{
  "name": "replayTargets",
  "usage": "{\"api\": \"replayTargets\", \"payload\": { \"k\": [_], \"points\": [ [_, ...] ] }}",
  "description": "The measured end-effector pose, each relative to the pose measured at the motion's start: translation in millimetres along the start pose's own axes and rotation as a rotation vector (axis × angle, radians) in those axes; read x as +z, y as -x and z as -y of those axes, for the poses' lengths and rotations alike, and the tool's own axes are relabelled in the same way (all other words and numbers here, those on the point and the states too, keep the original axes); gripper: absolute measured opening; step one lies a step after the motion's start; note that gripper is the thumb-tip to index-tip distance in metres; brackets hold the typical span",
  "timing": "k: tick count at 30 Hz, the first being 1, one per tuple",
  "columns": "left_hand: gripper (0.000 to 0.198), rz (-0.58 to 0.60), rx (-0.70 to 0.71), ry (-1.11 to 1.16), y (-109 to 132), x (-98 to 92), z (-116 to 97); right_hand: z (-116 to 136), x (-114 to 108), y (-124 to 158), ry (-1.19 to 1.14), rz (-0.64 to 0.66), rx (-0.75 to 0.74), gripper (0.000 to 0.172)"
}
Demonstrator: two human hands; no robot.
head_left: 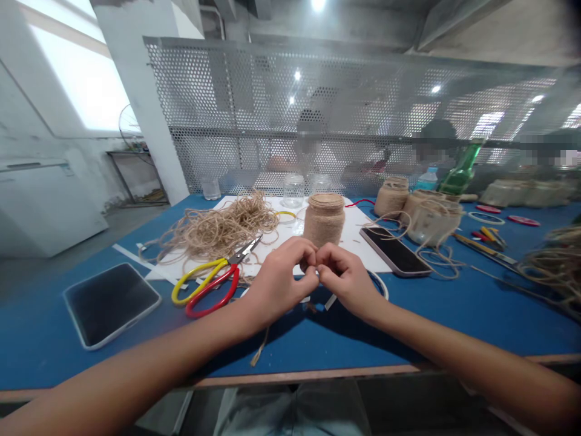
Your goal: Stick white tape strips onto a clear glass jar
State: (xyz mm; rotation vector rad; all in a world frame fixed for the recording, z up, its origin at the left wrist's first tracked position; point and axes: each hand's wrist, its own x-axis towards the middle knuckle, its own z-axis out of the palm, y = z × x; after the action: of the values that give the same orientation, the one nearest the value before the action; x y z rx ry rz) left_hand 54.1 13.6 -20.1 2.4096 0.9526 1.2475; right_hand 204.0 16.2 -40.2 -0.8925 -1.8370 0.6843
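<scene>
My left hand [279, 280] and my right hand [344, 278] meet over the blue table [408, 321], fingers curled and pinched together on a short piece of jute twine [259, 353] whose end hangs below my left wrist. A white ring [380, 283] lies under my right hand. Just beyond my hands stands a jar wrapped in jute [324, 218] on a white sheet [358, 236]. Yellow-and-red scissors [213, 280] lie to the left of my left hand.
A loose heap of jute twine [218, 230] lies at the left rear. A phone [394, 249] lies to the right, a tablet [111, 303] at the left. Other wrapped jars [411, 209], empty glass jars [293, 189] and a green bottle [460, 172] stand before a perforated screen; people sit behind it.
</scene>
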Motion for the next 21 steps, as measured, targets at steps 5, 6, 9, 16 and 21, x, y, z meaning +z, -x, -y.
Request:
{"api": "replayTargets", "payload": {
  "k": [5, 6, 9, 16, 21],
  "points": [
    [0.011, 0.002, 0.004, 0.009, -0.1, -0.3, 1.3, 0.4, 0.2, -0.7, -0.001, 0.001, 0.006, 0.008],
    [0.011, 0.003, 0.005, 0.011, -0.1, -0.5, 1.3, 0.3, 0.2, -0.8, -0.005, 0.002, 0.004, 0.008],
    [0.011, -0.001, 0.004, 0.008, -0.1, -0.8, 1.1, -0.6, 0.3, -0.9, -0.012, 0.007, 0.000, 0.008],
    [0.010, -0.022, 0.012, -0.009, -1.4, -1.2, 0.8, -1.4, -1.2, -2.3, 0.015, 0.007, -0.001, 0.006],
    [0.011, -0.023, 0.016, -0.018, -1.6, -1.5, 0.8, -0.2, -3.4, -1.4, 0.006, 0.033, 0.000, 0.005]
  ]
}}
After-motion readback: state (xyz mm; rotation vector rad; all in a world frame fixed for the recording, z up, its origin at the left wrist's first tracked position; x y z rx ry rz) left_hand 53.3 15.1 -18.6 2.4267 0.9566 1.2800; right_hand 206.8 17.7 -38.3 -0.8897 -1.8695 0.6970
